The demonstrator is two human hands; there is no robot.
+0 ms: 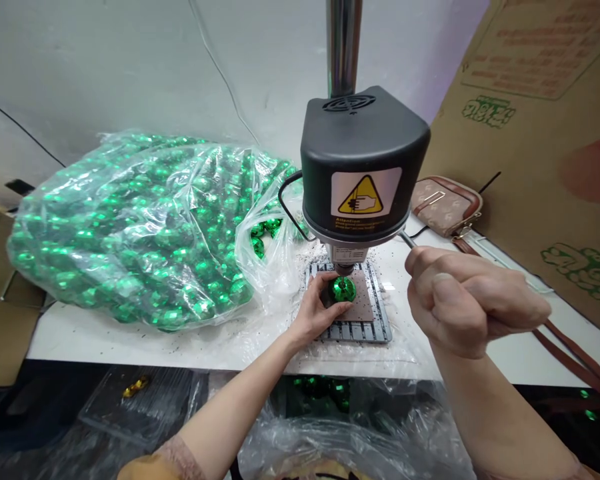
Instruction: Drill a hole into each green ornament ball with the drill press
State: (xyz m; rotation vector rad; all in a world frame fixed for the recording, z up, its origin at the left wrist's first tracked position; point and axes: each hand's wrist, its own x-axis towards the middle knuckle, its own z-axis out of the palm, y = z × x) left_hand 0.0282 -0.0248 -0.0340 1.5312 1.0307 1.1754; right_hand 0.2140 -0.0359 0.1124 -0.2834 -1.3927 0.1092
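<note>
Across the left of the frame sprawls a plastic bag [145,230] of shiny green balls [259,248]. At upper centre stands a black drill press [365,140]. Right of centre, the right hand [470,300] clenches its lever [408,239]; below centre, the left hand [314,313] pinches one faceted ball [344,291] beneath the chuck [345,269].

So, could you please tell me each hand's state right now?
Left hand: curved around the green faceted ball, holding it beneath the drill press.
Right hand: closed in a fist on the feed lever.
</note>
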